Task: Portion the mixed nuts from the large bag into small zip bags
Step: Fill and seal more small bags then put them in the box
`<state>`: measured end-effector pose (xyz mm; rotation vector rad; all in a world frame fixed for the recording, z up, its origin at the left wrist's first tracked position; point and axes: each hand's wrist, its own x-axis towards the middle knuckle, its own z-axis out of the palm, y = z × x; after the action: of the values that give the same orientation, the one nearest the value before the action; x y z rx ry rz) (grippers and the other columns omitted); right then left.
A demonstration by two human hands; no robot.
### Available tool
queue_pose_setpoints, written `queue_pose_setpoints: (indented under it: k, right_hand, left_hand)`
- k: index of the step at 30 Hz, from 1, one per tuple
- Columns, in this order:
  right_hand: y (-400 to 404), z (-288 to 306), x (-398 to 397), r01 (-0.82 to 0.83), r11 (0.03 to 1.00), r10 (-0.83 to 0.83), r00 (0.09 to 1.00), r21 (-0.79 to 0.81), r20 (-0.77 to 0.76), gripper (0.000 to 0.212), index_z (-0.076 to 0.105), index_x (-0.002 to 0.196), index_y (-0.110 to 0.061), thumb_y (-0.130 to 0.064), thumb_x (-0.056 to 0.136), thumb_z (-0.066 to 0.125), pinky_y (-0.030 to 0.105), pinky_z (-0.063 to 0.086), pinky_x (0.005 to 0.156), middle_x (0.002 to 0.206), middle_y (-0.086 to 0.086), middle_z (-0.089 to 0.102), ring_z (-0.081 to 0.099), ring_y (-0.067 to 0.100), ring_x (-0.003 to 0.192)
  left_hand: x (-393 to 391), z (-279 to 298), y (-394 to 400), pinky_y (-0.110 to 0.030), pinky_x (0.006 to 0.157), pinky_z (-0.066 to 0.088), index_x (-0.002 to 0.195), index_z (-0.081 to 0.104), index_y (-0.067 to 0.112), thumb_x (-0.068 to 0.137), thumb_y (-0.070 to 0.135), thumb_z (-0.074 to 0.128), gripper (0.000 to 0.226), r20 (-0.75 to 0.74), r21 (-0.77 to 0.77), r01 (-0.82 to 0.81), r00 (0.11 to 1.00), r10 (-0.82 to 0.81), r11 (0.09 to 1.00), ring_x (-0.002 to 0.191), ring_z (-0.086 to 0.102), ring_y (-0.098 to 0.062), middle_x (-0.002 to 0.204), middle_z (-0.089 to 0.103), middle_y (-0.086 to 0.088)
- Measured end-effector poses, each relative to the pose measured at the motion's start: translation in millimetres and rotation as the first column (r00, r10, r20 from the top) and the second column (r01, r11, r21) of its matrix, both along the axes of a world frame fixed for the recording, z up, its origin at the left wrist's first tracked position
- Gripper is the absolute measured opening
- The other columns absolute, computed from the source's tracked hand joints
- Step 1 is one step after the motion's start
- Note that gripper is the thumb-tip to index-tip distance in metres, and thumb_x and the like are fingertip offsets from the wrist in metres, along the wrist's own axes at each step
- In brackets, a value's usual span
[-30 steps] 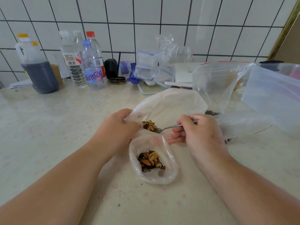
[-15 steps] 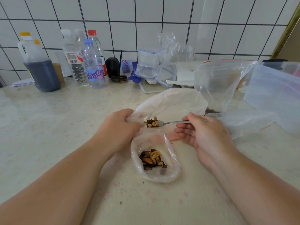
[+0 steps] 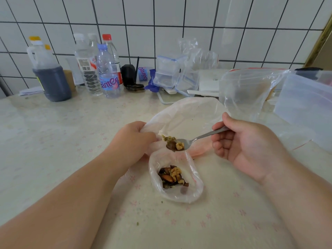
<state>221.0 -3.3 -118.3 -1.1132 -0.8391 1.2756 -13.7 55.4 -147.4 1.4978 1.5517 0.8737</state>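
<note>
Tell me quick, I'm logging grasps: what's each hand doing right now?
Left hand: closed, gripping the plastic bag edge.
Right hand: closed, holding the spoon loaded with nuts.

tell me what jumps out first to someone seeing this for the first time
At centre, the right hand holds a spoon heaped with mixed nuts just above the open small bag, which already holds a little pile. The left hand grips the bag's edge. Behind, a dark jug and water bottles line the tiled wall.
</note>
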Motion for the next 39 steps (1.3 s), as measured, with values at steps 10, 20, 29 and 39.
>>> queue_pose_setpoints:
  k: [10,20,29,39]
  right_hand:
    - [-11.0,1.4,2.0,-0.182,0.880,-0.005,0.920,0.438,0.393,0.028,0.073,0.073,-0.022,-0.043,0.088,0.061,0.025,0.051,0.058,0.065,0.008,0.067,0.062,0.019,0.058]
    - [-4.3,-14.2,-11.7,0.200,0.925,-0.379,0.473,0.323,0.795,0.026,0.064,0.078,-0.027,-0.041,0.096,0.052,0.030,0.052,0.063,0.067,-0.025,0.068,0.064,-0.003,0.061]
    - [13.7,-37.9,-16.8,0.213,0.961,-0.275,0.773,0.175,0.572,0.027,0.068,0.078,-0.021,-0.029,0.099,0.053,0.033,0.057,0.064,0.066,-0.004,0.074,0.072,0.012,0.058]
    - [17.8,-36.8,-21.3,0.241,0.971,-0.239,0.968,-0.010,0.074,0.022,0.063,0.088,-0.002,-0.016,0.102,0.053,0.024,0.053,0.045,0.060,0.009,0.070,0.069,0.018,0.053]
  left_hand:
    - [-0.5,-1.0,-2.0,-0.031,0.059,0.057,0.077,0.076,0.018,0.083,0.033,0.072,0.016,-0.010,-0.036,-0.041,0.999,0.041,0.998,0.054,0.071,-0.012,0.069,0.076,0.000]
    - [5.3,-4.4,-6.9,-0.017,0.042,0.038,0.076,0.061,0.023,0.092,0.022,0.055,0.017,-0.384,0.241,0.086,0.923,0.014,0.967,0.053,0.057,-0.010,0.066,0.064,0.004]
    - [8.4,-7.9,-5.9,-0.023,0.050,0.034,0.078,0.054,0.020,0.095,0.018,0.050,0.017,-0.441,0.255,0.128,0.897,-0.002,0.959,0.061,0.054,-0.010,0.072,0.060,0.004]
    - [8.6,-4.5,-6.5,-0.029,0.051,0.038,0.078,0.060,0.017,0.092,0.019,0.053,0.017,-0.376,0.228,0.093,0.927,0.000,0.969,0.063,0.057,-0.016,0.073,0.064,-0.001]
